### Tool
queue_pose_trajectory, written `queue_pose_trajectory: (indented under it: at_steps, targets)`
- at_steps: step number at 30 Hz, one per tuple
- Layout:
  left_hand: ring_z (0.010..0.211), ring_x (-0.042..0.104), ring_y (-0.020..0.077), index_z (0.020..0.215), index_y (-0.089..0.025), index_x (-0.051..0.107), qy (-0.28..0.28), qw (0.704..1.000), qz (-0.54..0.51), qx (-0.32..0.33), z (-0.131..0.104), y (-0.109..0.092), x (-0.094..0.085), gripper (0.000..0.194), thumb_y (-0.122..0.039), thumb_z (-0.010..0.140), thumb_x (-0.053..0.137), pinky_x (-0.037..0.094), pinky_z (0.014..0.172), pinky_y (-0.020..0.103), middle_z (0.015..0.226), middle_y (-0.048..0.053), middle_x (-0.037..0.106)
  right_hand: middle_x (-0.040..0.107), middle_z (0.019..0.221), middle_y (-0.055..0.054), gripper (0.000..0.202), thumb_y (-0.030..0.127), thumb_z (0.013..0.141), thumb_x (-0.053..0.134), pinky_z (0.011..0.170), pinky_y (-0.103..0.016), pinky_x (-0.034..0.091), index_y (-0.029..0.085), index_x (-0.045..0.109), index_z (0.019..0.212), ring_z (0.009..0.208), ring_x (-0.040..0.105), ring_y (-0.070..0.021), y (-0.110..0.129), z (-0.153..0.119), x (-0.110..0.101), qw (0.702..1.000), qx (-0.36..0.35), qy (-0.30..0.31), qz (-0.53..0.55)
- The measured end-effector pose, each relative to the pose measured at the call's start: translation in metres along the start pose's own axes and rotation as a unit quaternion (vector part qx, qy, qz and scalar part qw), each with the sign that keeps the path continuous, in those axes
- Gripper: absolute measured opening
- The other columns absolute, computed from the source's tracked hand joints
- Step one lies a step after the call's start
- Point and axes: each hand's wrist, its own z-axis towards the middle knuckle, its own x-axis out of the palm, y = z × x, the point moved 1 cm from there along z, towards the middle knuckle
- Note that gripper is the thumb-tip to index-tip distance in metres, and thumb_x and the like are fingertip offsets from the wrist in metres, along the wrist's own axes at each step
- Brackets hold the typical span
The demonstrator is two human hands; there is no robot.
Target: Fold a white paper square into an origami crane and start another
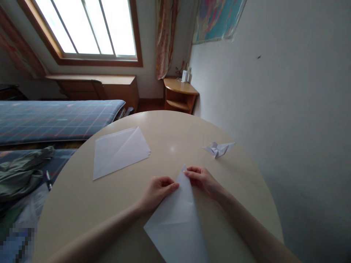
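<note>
A folded sheet of white paper [181, 223] lies in front of me, its narrow tip pointing away. On its left edge, my left hand [160, 190] pinches the paper between thumb and curled fingers. Near the tip, my right hand [201, 179] grips the right edge with thumb on top and fingers beneath. Creases cross the sheet's middle. Beyond my right hand stands a folded white paper crane [218, 149]. To the far left rest flat white sheets [120, 151], the top one showing a diagonal crease.
Everything paper is on a round cream table [170, 124]. A white wall [274, 109] runs close along its right side. A bed with a blue plaid cover [55, 120] adjoins the left, with a grey-green garment [24, 171]. A corner shelf [181, 87] stands behind.
</note>
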Motion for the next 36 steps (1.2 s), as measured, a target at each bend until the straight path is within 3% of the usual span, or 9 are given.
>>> queue_pose_trajectory:
  at_steps: [8,17,36]
  targets:
    - [0.053,0.048,0.0100,0.069,-0.011,0.064,0.042,0.998,-0.032,-0.024,-0.003,0.000,0.000,0.040,-0.051,0.065,0.066,0.032,0.049,0.019,0.060,0.000,0.059,0.057,0.055,0.003,0.034,0.043,0.055,0.077,0.051,-0.022,0.038,0.014,0.062,0.062,0.050,0.049,-0.0090,0.002,-0.005,0.003,0.999,-0.002,-0.034,-0.009]
    - [0.044,0.037,0.0058,0.069,-0.010,0.064,0.090,0.991,-0.058,-0.087,0.000,-0.003,-0.007,0.041,-0.049,0.060,0.071,0.023,0.043,0.018,0.050,-0.004,0.050,0.063,0.059,0.000,0.026,0.035,0.054,0.079,0.054,-0.024,0.043,0.014,0.066,0.062,0.053,0.056,-0.0114,0.002,-0.007,0.002,0.999,0.014,-0.048,0.002]
    - [0.054,0.052,0.0094,0.072,-0.010,0.068,0.159,0.978,-0.076,-0.115,0.003,-0.004,-0.015,0.039,-0.045,0.057,0.077,0.036,0.052,0.020,0.064,0.001,0.063,0.064,0.055,0.000,0.028,0.034,0.046,0.083,0.054,-0.024,0.044,0.013,0.067,0.057,0.050,0.057,-0.0106,0.004,-0.010,0.004,0.997,0.037,-0.069,0.004]
